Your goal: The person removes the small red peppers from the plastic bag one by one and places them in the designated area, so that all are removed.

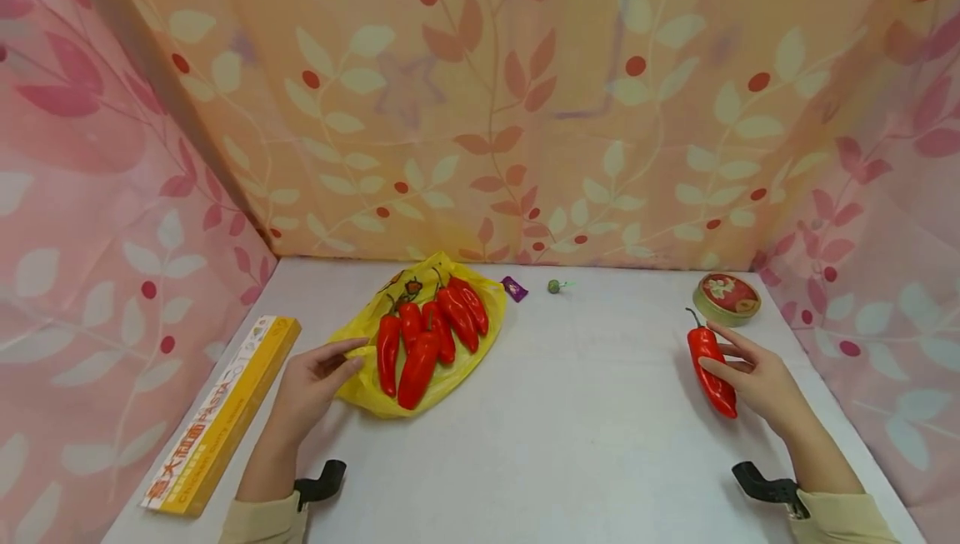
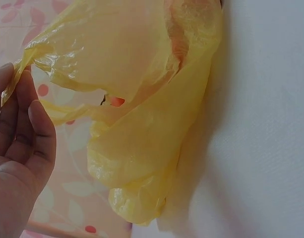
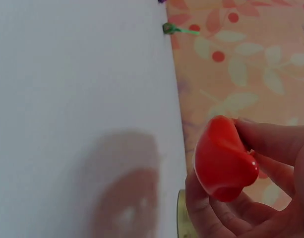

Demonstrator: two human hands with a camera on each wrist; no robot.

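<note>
My right hand grips a long red chili pepper between thumb and fingers, its dark stem pointing toward the back. The right wrist view shows that pepper end-on, raised over its shadow. With thumb and fingertips, my left hand pinches the edge of a yellow plastic bag. In the left wrist view a strip of the thin bag is drawn taut from the left hand. Several red chili peppers lie side by side on the spread bag.
A yellow and white pasta box lies along the left side. Behind the right hand stands a round red-topped tin. A purple wrapped candy and a green lollipop lie at the back of the white table. Patterned cloth surrounds three sides.
</note>
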